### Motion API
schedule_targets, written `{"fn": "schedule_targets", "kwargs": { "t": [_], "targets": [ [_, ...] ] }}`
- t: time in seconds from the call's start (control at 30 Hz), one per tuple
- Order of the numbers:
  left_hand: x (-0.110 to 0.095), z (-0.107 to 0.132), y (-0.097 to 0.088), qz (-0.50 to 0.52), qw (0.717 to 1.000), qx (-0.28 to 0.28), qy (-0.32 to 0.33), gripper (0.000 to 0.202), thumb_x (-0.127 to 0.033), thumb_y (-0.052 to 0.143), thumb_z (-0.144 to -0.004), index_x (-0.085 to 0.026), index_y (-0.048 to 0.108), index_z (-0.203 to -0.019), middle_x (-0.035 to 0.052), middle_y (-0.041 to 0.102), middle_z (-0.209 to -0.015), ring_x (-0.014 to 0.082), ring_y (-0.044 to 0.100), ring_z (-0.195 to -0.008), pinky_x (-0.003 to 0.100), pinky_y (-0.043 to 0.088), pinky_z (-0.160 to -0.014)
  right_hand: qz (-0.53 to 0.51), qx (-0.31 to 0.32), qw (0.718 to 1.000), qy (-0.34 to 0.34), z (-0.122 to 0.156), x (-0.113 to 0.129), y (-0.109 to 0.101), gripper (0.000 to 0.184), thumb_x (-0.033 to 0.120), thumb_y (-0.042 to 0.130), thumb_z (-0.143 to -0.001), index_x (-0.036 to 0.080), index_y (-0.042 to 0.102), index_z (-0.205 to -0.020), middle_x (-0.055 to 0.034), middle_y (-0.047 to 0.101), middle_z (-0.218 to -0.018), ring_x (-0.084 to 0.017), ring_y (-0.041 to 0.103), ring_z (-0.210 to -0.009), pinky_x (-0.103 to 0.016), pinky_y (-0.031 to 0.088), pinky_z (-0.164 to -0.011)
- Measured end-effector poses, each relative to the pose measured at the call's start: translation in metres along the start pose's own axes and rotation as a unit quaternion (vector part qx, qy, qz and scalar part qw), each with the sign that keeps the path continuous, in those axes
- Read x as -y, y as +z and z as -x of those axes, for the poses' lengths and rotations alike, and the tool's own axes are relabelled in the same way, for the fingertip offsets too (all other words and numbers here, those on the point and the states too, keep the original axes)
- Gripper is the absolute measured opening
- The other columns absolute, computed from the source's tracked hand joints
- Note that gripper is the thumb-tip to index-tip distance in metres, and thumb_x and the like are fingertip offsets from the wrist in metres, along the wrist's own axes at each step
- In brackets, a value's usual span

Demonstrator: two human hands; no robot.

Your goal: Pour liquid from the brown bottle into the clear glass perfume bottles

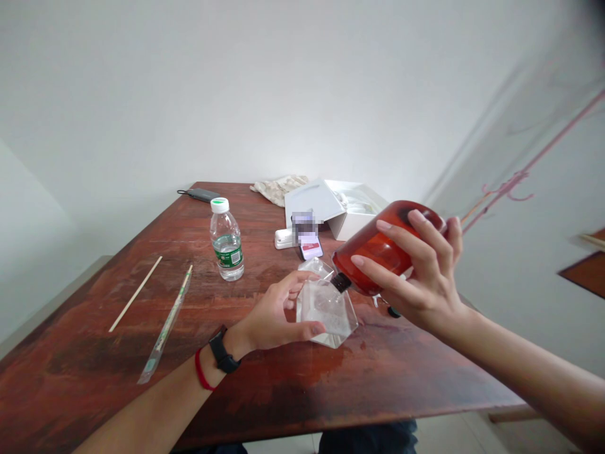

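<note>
My right hand point(420, 271) grips a large reddish-brown bottle point(366, 255), tilted so that its black neck points down and to the left. That neck is at the rim of a clear, angular plastic container point(326, 315) with some whitish or clear liquid in it. Around the container's left side, the fingers and thumb of my left hand point(283, 312) hold it, a little tilted, just over the table. Behind it lies another clear plastic piece point(317, 268), partly hidden. Whether liquid is flowing from the bottle I cannot make out.
A water bottle point(227, 243) stands left of my hands. A bare chopstick point(135, 294) and a wrapped pair point(167, 318) lie farther left. Toward the wall are a phone point(311, 248), a white box point(362, 214), a cloth point(278, 188) and a dark power bank point(201, 194). Wet marks show on the table point(265, 397).
</note>
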State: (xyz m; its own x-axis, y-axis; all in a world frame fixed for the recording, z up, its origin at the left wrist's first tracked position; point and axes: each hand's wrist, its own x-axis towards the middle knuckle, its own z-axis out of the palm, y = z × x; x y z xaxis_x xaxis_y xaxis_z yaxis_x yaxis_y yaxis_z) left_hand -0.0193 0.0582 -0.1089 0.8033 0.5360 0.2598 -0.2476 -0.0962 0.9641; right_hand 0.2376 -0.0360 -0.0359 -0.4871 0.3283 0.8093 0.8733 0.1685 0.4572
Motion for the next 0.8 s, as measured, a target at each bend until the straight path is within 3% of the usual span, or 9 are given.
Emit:
{"fn": "schedule_targets", "kwargs": {
  "t": [0.37, 0.57, 0.8],
  "targets": [
    [0.0008, 0.0, -0.0005, -0.005, 1.0, 0.005, 0.011, 0.08, -0.049, 0.095, -0.078, -0.021, 0.057, -0.142, 0.0163, 0.073, -0.132, 0.0331, 0.076, -0.115, 0.04, 0.061, -0.094, 0.003, 0.01, 1.0, -0.007, -0.0009, -0.0009, -0.002, 0.059, 0.029, 0.078, -0.096, 0.055, 0.06, -0.145, 0.002, 0.062, -0.157, -0.038, 0.057, -0.147, -0.069, 0.028, -0.131],
    [-0.0004, 0.0001, -0.0002, -0.003, 1.0, 0.005, 0.008, 0.081, -0.05, 0.096, -0.077, -0.02, 0.058, -0.142, 0.0164, 0.074, -0.13, 0.0338, 0.076, -0.115, 0.041, 0.061, -0.095, -0.01, -0.005, 1.0, -0.021, -0.0039, -0.0018, -0.0024, 0.05, 0.028, 0.071, -0.101, 0.05, 0.062, -0.145, 0.0005, 0.06, -0.157, -0.035, 0.053, -0.15, -0.068, 0.024, -0.132],
    [-0.0002, 0.0, -0.0001, -0.011, 1.0, -0.001, -0.004, 0.085, -0.053, 0.097, -0.074, -0.021, 0.057, -0.142, 0.0165, 0.074, -0.131, 0.0342, 0.075, -0.116, 0.042, 0.061, -0.096, 0.003, 0.008, 1.0, -0.022, -0.0045, -0.0017, -0.0049, 0.051, 0.03, 0.067, -0.102, 0.054, 0.059, -0.147, 0.0008, 0.063, -0.153, -0.036, 0.057, -0.145, -0.067, 0.026, -0.131]
  ]
}}
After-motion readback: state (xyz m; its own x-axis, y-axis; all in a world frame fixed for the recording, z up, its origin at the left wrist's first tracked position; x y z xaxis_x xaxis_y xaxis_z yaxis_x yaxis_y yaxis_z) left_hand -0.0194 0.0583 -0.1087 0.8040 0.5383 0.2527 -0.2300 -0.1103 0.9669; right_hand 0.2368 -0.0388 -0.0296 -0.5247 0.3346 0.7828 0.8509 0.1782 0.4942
